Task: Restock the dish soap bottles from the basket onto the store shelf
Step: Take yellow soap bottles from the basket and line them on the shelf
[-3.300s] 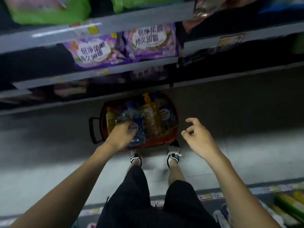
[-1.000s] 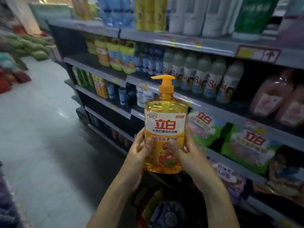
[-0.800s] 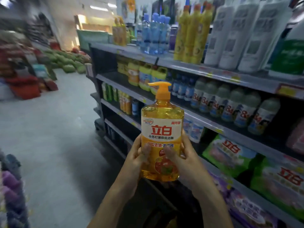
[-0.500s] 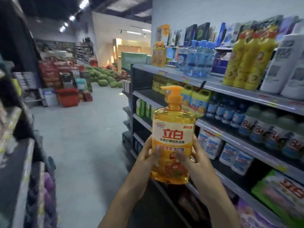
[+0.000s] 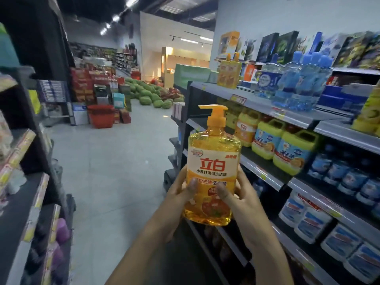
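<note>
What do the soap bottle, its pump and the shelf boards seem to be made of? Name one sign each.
Soap bottle: probably clear glossy plastic; orange liquid shows through.
Pump: opaque orange plastic, moulded shape.
Shelf boards: likely grey painted metal; thin, flat edges.

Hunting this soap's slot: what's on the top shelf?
On the top shelf: two orange pump bottles at the far end, clear blue bottles nearer, yellow bottles at the frame edge. Whatever stands behind the blue bottles is covered.

We lose the fingers of our left hand (image 5: 178,195) and right hand (image 5: 243,201) behind the dish soap bottle (image 5: 212,161), and our thumbs (image 5: 193,185) cover part of its label. The white packs (image 5: 304,212) blur beyond reading; the right edge cuts the yellow bottles (image 5: 370,113).
</note>
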Demonstrator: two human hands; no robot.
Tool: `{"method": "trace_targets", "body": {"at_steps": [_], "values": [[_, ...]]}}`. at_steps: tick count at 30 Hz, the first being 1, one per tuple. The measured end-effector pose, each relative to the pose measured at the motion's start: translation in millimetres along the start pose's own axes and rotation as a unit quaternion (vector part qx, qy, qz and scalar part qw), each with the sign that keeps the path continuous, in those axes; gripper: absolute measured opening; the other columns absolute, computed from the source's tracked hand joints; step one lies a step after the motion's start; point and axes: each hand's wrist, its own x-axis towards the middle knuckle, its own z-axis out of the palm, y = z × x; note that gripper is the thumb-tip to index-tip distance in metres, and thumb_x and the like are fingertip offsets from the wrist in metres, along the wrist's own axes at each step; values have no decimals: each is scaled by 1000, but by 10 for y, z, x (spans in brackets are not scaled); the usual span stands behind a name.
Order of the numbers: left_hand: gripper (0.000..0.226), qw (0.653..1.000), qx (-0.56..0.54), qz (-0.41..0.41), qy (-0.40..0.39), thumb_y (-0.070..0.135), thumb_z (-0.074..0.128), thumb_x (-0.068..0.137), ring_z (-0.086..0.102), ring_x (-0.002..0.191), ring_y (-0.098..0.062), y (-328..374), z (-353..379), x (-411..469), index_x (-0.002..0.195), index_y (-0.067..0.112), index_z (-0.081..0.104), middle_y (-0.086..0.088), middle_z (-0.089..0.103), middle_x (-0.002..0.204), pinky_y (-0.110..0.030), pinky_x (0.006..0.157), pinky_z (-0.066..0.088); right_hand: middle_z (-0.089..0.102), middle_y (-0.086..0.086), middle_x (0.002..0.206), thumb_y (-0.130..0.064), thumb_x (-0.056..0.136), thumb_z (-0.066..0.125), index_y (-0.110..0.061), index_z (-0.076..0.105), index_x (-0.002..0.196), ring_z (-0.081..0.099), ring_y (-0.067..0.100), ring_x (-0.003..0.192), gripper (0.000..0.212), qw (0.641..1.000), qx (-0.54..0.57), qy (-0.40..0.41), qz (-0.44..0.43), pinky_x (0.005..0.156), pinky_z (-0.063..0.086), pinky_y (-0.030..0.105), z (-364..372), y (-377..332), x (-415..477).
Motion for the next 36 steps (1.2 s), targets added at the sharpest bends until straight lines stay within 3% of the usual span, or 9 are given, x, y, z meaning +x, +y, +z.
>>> {"method": "trace_targets", "body": {"at_steps": [7, 9, 14, 17, 23, 27, 30, 33, 36], "values": [[41, 999, 35, 5, 34, 55, 54, 82, 66, 117, -16, 221, -506, 1113, 123, 57, 51, 25, 71, 115, -46, 96, 58, 59, -21, 132, -49, 76, 71, -48, 37, 148, 56, 5, 123, 80, 999, 28, -27, -32, 98, 51, 33, 269, 154, 1276], [40, 998, 49, 13, 42, 56, 55, 82, 66, 115, -13, 254, -635, 1417, 121, 60, 51, 28, 70, 114, -44, 95, 58, 58, -22, 132, -52, 73, 71, -47, 36, 149, 54, 3, 122, 83, 998, 29, -33, -36, 96, 51, 29, 328, 161, 1604], [46, 998, 40, 13, 36, 60, 57, 77, 65, 116, -13, 268, -896, 2099, 122, 60, 51, 28, 69, 116, -46, 97, 57, 58, -17, 137, -57, 69, 71, -49, 34, 149, 54, 9, 126, 89, 999, 21, -27, -31, 101, 49, 35, 411, 222, 2296], [42, 999, 39, 14, 25, 61, 57, 76, 66, 112, -7, 249, -1028, 2528, 118, 61, 52, 32, 69, 111, -43, 98, 56, 59, -15, 137, -58, 65, 73, -51, 35, 148, 55, 14, 127, 91, 999, 24, -8, -23, 106, 48, 45, 449, 293, 2716], [53, 999, 30, 26, 1, 65, 60, 69, 67, 110, -8, 210, -1490, 3452, 121, 59, 52, 29, 71, 111, -40, 97, 56, 64, -16, 131, -56, 67, 75, -55, 39, 143, 62, 15, 122, 85, 999, 25, 16, -27, 102, 52, 51, 682, 449, 3591], [48, 998, 32, 43, -40, 56, 57, 79, 72, 105, -7, 276, -1916, 4123, 126, 54, 50, 25, 72, 112, -32, 87, 60, 68, -14, 127, -40, 79, 73, -47, 38, 147, 67, 7, 113, 77, 998, 15, 35, -52, 88, 60, 34, 963, 475, 4255], [58, 996, 29, 51, -61, 57, 59, 79, 71, 112, -14, 395, -2214, 4618, 135, 47, 51, 14, 72, 121, -44, 97, 57, 71, -14, 119, -31, 81, 72, -44, 45, 141, 69, 1, 104, 67, 996, 9, 59, -66, 76, 60, 23, 1169, 410, 4709], [62, 994, 26, 63, -90, 55, 61, 77, 71, 110, -16, 462, -2433, 5109, 136, 40, 54, 8, 73, 121, -45, 96, 58, 72, -17, 116, -33, 79, 73, -51, 46, 132, 70, 3, 104, 62, 993, 6, 90, -74, 79, 61, 25, 1322, 395, 5109], [62, 990, 23, 61, -128, 55, 63, 75, 72, 109, -17, 482, -2515, 5559, 134, 39, 55, 6, 74, 120, -43, 92, 59, 72, -18, 115, -35, 79, 73, -49, 45, 136, 70, 3, 103, 65, 989, 1, 131, -72, 78, 61, 26, 1347, 456, 5459]]}}
